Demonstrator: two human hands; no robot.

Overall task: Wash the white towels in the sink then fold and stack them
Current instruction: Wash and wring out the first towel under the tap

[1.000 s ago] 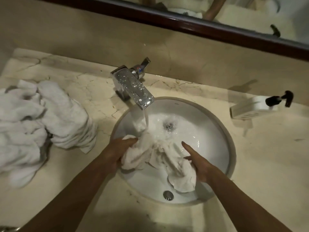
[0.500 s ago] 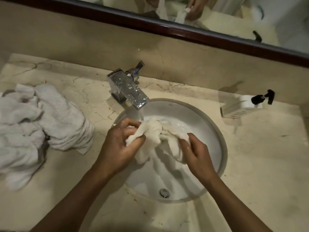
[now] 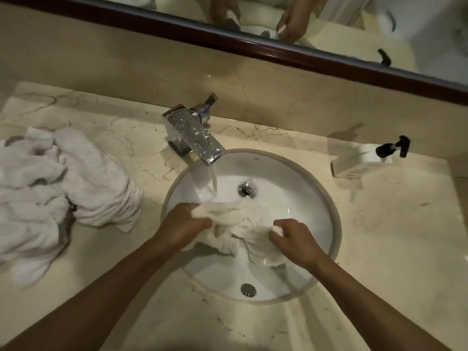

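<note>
A person's left hand (image 3: pixel 184 224) and right hand (image 3: pixel 293 239) work a wet white towel (image 3: pixel 238 224) over the white sink (image 3: pixel 326 214) at the centre of the frame, each hand's fingers curled tight around one bunched end of the cloth. The towel is stretched between the two grips just below the stream running from the chrome faucet (image 3: pixel 195 135), a position that appears chosen so water can flush through the fabric as it is rubbed or wrung, with the runoff falling toward the drain (image 3: pixel 246 190). A loose tail of the towel hangs into the lower part of the basin. At the left of the frame, a rumpled heap of white towels (image 3: pixel 63 188) lies on the marble table (image 3: pixel 379 249), near the basin but apart from it, likely kept within reach of the left hand; whether these are washed or waiting cannot be told. A soap dispenser (image 3: pixel 367 160) stands at the right of the frame, well apart from the hands. None of the towels is folded or stacked yet, so the task looks to be in its washing stage.
</note>
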